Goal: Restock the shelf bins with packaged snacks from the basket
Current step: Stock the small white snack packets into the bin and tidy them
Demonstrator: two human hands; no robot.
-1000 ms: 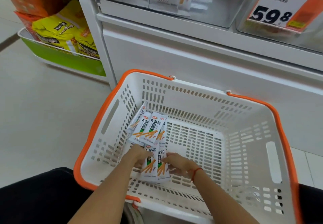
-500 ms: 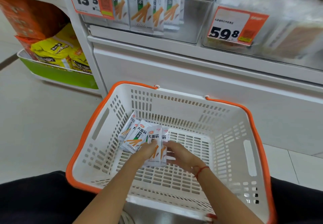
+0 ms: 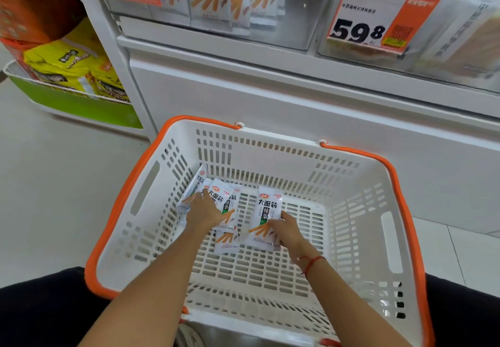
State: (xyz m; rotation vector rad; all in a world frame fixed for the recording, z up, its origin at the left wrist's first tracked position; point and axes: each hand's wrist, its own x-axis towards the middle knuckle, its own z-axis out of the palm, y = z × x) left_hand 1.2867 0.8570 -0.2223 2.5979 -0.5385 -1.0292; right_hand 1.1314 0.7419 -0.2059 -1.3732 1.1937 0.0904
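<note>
A white basket with an orange rim [image 3: 400, 189] stands on the floor below the shelf. Several white snack packets with orange sticks printed on them lie at its left side [image 3: 216, 198]. My right hand [image 3: 286, 231] grips one or two packets [image 3: 265, 217], held upright above the basket floor. My left hand [image 3: 203, 211] lies palm-down on the packets at the left, fingers spread over them. The clear shelf bin [image 3: 216, 3] above holds the same kind of packets.
A second clear bin [image 3: 460, 35] with a 59.8 price tag [image 3: 376, 19] sits at the upper right. Yellow and orange bags [image 3: 67, 65] fill a green-fronted tray at the left. A white shelf base stands behind the basket. My dark-clothed knees flank the basket.
My hands have parted: the right hand has pulled packets off to the right and tipped them up, while the left hand has reached left onto the remaining packets. The camera has tilted up.
</note>
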